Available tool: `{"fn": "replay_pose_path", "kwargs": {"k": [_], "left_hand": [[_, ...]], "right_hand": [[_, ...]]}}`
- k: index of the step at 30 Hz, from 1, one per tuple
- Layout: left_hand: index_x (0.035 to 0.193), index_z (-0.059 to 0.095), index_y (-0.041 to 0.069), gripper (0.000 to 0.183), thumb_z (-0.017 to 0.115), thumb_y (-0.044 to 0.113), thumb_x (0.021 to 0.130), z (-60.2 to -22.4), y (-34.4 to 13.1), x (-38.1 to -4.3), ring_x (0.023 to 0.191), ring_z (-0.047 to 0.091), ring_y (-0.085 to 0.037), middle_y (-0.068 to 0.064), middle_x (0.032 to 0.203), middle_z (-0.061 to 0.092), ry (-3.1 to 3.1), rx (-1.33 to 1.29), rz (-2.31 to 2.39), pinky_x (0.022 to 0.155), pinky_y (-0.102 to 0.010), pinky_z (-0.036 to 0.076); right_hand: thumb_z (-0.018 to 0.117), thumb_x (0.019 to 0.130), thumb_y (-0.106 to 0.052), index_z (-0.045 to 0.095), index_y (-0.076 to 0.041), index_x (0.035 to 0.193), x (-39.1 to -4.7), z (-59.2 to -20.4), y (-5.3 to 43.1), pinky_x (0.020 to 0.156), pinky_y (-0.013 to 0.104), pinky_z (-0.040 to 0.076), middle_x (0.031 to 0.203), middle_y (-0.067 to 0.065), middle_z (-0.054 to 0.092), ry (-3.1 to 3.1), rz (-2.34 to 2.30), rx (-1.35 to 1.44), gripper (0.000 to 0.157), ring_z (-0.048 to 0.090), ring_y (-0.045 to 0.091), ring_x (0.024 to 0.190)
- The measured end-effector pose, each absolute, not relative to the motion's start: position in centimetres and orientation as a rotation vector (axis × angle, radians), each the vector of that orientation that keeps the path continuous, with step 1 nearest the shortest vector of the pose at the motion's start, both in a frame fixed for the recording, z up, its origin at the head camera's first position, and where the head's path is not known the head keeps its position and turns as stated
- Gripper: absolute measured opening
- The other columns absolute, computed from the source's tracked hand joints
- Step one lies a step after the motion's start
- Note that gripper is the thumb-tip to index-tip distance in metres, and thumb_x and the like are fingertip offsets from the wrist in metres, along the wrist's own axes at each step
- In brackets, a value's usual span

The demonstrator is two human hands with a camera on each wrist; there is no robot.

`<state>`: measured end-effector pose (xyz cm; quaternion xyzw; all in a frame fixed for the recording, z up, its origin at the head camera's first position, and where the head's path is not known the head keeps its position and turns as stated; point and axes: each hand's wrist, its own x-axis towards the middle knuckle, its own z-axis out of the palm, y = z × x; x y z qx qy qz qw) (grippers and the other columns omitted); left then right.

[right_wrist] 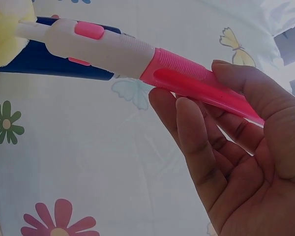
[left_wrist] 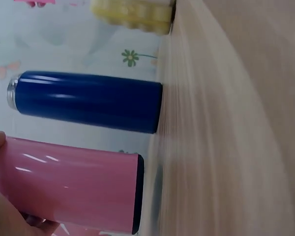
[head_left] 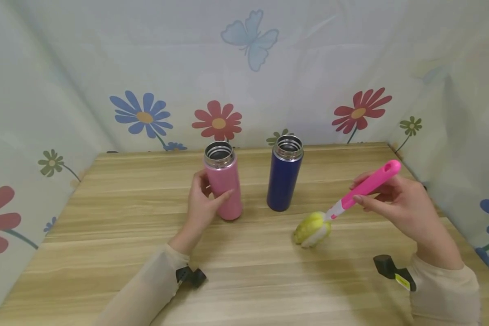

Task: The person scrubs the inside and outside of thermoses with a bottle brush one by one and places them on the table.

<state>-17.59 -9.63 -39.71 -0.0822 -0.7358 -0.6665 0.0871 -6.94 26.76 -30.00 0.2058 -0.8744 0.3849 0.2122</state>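
Observation:
My left hand (head_left: 201,203) grips an open pink thermos bottle (head_left: 225,185) around its side, thumb across the front. The bottle leans slightly, and its dark base (left_wrist: 138,194) is close over the tabletop in the left wrist view. A bottle brush (head_left: 366,186) with a pink handle and white neck is pinched between the thumb and fingers of my right hand (head_left: 407,206). Its yellow and white sponge head (head_left: 313,230) points down to the left, right at the table. Between the hands stands a dark blue thermos bottle (head_left: 283,181), upright and also without a lid.
Everything is on a wood-grain table (head_left: 244,280). A white sheet (head_left: 167,54) with printed flowers and a butterfly encloses its back and sides. Each wrist carries a small black camera mount (head_left: 190,276) over a beige sleeve (head_left: 146,285).

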Motion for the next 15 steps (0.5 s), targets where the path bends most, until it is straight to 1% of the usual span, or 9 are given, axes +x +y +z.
{"fn": "replay_pose_path", "kwargs": {"k": [6,11,15], "left_hand": [[0.134,0.038,0.005,0.072,0.08,0.008,0.075,-39.1,-8.8,-16.3,0.12,0.052,-0.024,-0.011,0.13,0.052,-2.249,-0.359,-1.982,0.108,-0.041,0.043],[0.133,0.039,0.008,0.072,0.081,0.01,0.074,-38.9,-8.0,-14.9,0.122,0.051,-0.024,-0.008,0.131,0.052,-2.321,-0.449,-1.993,0.108,-0.039,0.044],[0.132,0.041,0.006,0.072,0.081,0.006,0.072,-39.0,-7.3,-13.9,0.119,0.052,-0.025,-0.011,0.129,0.053,-2.334,-0.548,-2.009,0.106,-0.04,0.046]], "right_hand": [[0.075,0.073,0.01,0.065,-0.002,0.108,-7.0,-30.0,26.7,0.058,0.011,0.051,0.093,-0.028,0.064,-2.44,1.063,0.555,0.038,0.064,-0.001,0.062],[0.075,0.074,0.01,0.065,-0.002,0.109,-7.1,-30.0,26.7,0.058,0.011,0.051,0.093,-0.028,0.064,-2.444,1.074,0.55,0.038,0.064,0.001,0.063],[0.074,0.074,0.01,0.065,-0.002,0.109,-7.0,-30.0,26.8,0.058,0.012,0.051,0.094,-0.027,0.065,-2.449,1.087,0.548,0.038,0.063,0.001,0.062]]}}
